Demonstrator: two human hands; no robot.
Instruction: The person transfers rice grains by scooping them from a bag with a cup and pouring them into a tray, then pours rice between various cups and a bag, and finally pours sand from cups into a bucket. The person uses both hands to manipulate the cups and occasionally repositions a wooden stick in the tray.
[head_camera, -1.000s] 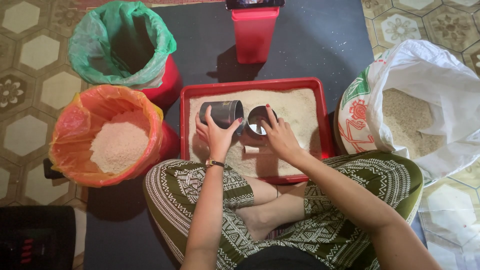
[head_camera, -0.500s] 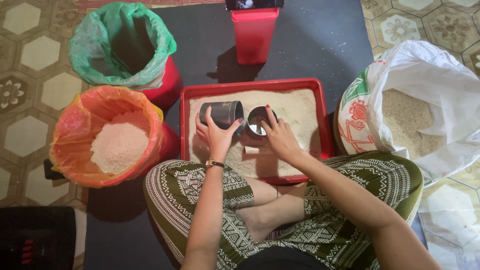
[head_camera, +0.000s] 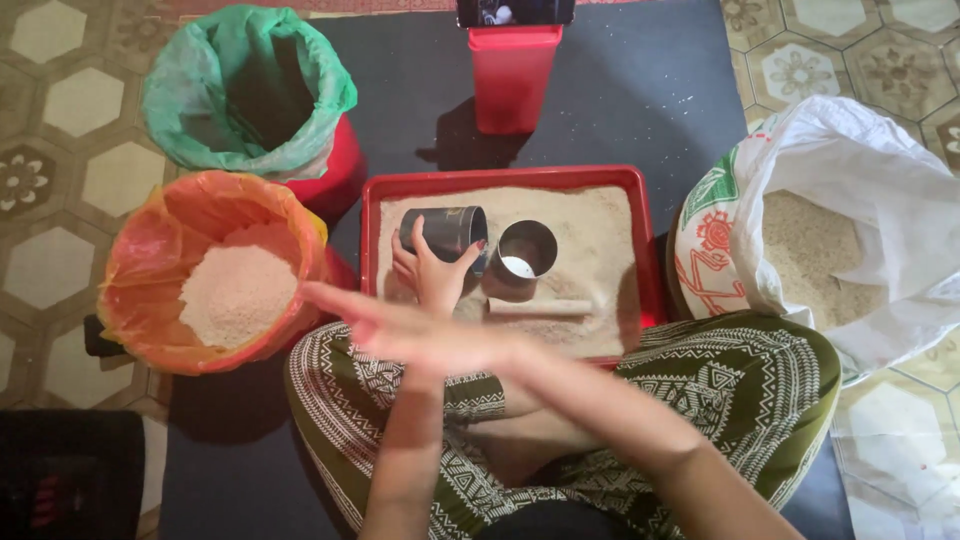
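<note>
Head view: left hand grips smooth metal can; right hand flat, fingers spread, blurred.

A home floor turned into a grain-sorting spot: the person sits cross-legged in patterned green trousers on a dark mat laid over ornate hexagonal floor tiles. Just behind the left hand and the metal can it grips lies a red tray spread with rice. Well to the left of the grip stands an orange-lined bucket of white grain, with a green-lined bucket beyond it. To the right, an open white sack shows more rice. The household tiling, plastic buckets and floor seating suggest a domestic room, not a shop.
</note>
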